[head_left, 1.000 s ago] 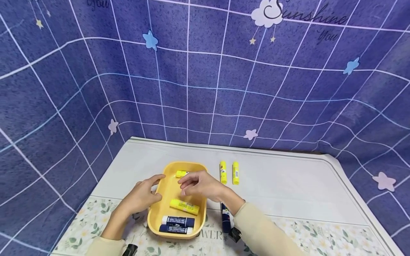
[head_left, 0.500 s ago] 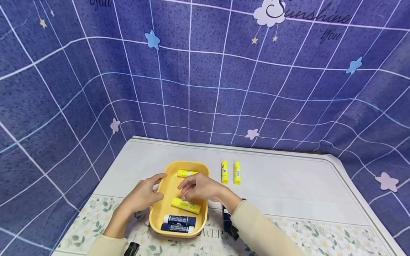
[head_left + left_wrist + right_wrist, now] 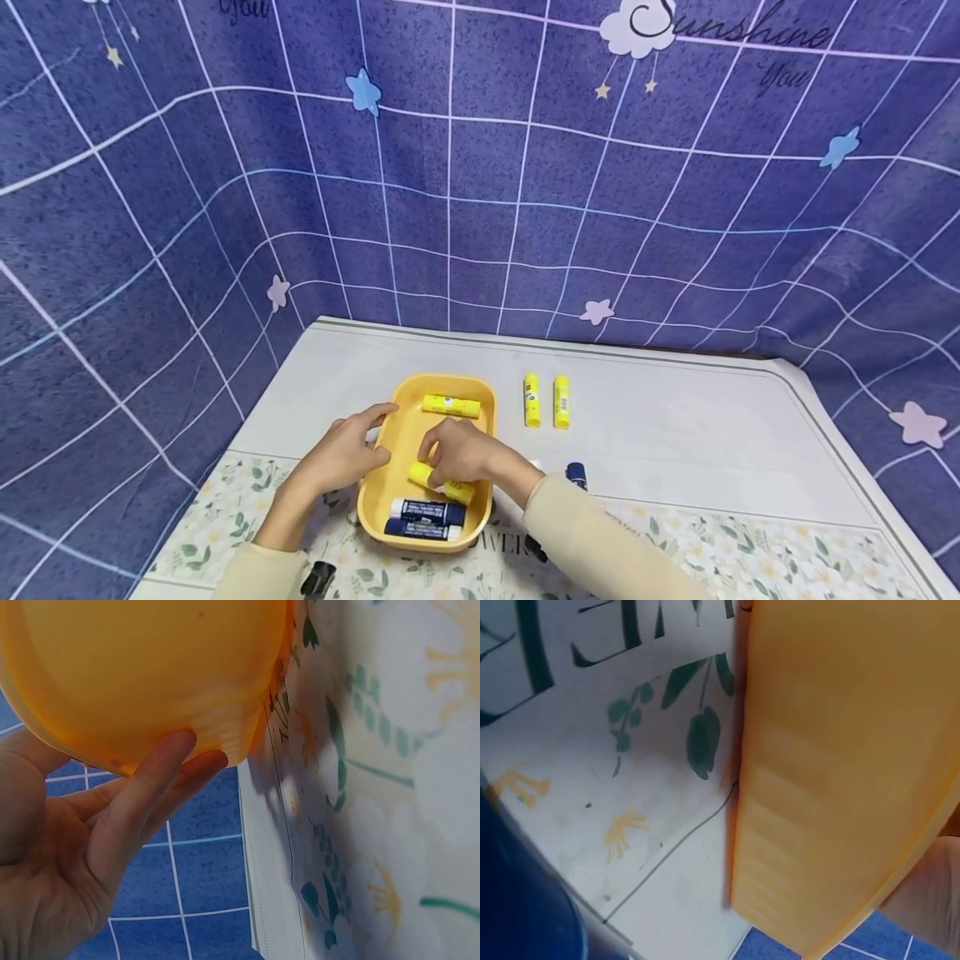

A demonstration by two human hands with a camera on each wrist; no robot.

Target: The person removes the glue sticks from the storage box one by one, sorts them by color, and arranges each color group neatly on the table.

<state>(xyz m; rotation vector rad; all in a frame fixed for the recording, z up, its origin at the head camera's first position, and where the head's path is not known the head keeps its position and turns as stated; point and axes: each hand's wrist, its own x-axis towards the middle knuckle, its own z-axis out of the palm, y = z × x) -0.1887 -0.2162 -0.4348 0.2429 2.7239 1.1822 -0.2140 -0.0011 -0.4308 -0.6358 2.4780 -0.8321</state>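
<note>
A yellow tray (image 3: 390,487) holds two yellow glue sticks and two navy ones. My left hand (image 3: 341,454) holds its left rim; in the left wrist view, that hand's fingers (image 3: 161,761) lie against the outer wall and the thumb goes behind the rim. Reaching over the right side, my right hand (image 3: 461,450) pinches the nearer yellow glue stick (image 3: 457,492), covering its middle. The other yellow glue stick (image 3: 452,406) lies at the tray's far end. Two navy glue sticks (image 3: 427,510) with white ends lie side by side at the near end.
Two yellow glue sticks, a left one (image 3: 532,400) and a right one (image 3: 562,402), lie right of the tray. A navy glue stick (image 3: 576,475) shows partly behind my right sleeve (image 3: 592,533). A blue gridded curtain (image 3: 480,208) hangs behind the table.
My right hand has come down and nearer, from above the tray's middle onto the nearer yellow glue stick. The far yellow stick is now uncovered. My left hand stays at the rim.
</note>
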